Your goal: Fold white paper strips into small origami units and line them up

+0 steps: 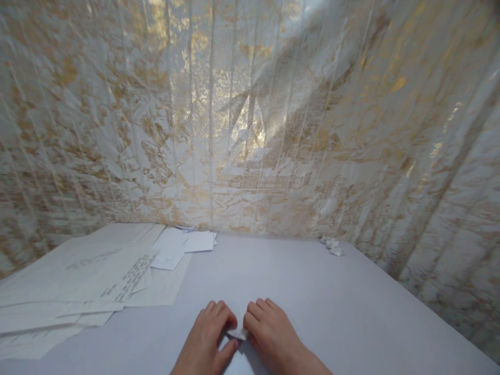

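My left hand (pixel 209 336) and my right hand (pixel 269 330) rest side by side on the white table (pixel 312 302) near its front edge. Both have their fingers curled and pressed onto a small folded piece of white paper (pixel 237 333) that shows between them. Most of that paper is hidden under the fingers. My left thumb lies just below the paper's visible corner.
A spread of white sheets (pixel 89 276), some printed, covers the table's left side, with smaller blank slips (pixel 183 244) at the back. A few small crumpled paper bits (pixel 332 246) lie at the back right. A white and gold curtain (pixel 250 114) hangs behind.
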`<state>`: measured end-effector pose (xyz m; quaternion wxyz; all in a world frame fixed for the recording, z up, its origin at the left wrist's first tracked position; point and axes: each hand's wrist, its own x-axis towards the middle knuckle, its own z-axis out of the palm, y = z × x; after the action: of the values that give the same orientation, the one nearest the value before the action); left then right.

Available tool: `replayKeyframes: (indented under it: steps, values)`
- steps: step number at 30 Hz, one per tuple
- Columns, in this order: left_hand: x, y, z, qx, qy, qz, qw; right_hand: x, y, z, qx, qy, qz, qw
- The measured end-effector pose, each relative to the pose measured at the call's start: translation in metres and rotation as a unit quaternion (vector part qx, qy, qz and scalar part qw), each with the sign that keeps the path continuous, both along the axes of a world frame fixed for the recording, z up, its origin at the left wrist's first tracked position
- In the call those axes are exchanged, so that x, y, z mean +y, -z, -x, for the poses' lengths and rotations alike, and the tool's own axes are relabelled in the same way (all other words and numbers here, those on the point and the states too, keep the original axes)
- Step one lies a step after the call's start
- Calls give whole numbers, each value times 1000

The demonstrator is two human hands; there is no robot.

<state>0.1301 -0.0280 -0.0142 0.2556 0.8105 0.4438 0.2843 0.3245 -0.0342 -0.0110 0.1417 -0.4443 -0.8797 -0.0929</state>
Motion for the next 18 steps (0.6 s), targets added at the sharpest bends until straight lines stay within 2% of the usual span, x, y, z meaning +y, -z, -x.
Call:
replayKeyframes:
  steps: [3, 6, 8, 11, 18]
  values:
    - [1, -3, 1, 64, 1, -10, 998, -1, -13, -3, 65, 15, 111, 992]
    - [3, -7, 3, 90, -13, -11, 996, 0, -23, -8, 183, 43, 209, 960]
    - [5, -10, 3, 99, -27, -6, 995, 3, -24, -10, 242, 70, 241, 937]
    - [6, -11, 3, 101, -38, -5, 994, 5, -20, -9, 268, 98, 244, 927]
    - [3, -8, 0, 103, -53, -28, 993, 4, -13, -2, 229, 126, 214, 941]
